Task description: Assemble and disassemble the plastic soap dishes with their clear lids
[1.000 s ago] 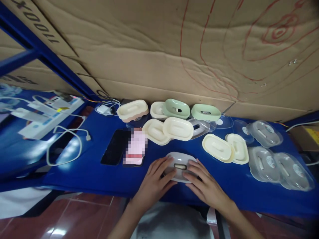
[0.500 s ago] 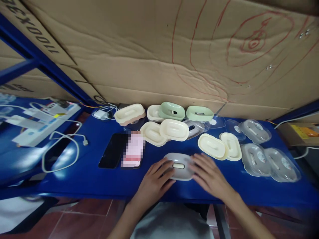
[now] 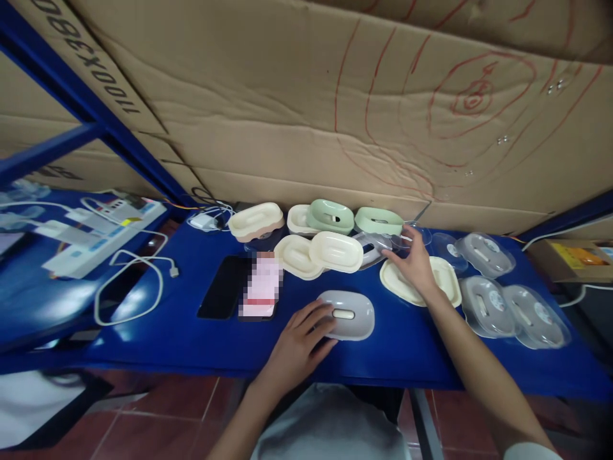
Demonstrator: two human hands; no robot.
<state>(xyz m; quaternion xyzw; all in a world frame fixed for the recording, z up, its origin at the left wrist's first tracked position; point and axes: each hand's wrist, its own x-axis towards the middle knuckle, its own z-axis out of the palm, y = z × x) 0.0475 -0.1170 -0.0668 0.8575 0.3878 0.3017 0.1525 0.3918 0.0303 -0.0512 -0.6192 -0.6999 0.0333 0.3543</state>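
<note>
A grey oval dish (image 3: pixel 360 322) with a cream bar in its central slot lies on the blue table near the front edge. My left hand (image 3: pixel 306 335) grips its left end, fingers over the rim and thumb at the near side. Farther back, my right hand (image 3: pixel 416 259) reaches toward a clear plastic lid (image 3: pixel 383 243), thumb and fingers apart around its right end. Whether they touch the lid is unclear. Cream oval trays (image 3: pixel 447 281) lie partly beneath that hand. Just left of the lid is another cream tray (image 3: pixel 338 251), overlapping a similar one.
Green oval dishes (image 3: pixel 378 221) and a beige dish stack (image 3: pixel 256 220) line the cardboard wall (image 3: pixel 268 96). Several grey dishes under clear covers (image 3: pixel 488 306) are at the right. Two phones (image 3: pixel 223 287) lie left of centre. A power strip (image 3: pixel 105 239) and white cable occupy the left.
My right hand has left the grey dish and moved back and right, to the clear lid beside the green dish. My left hand stays on the grey dish. The view has shifted slightly.
</note>
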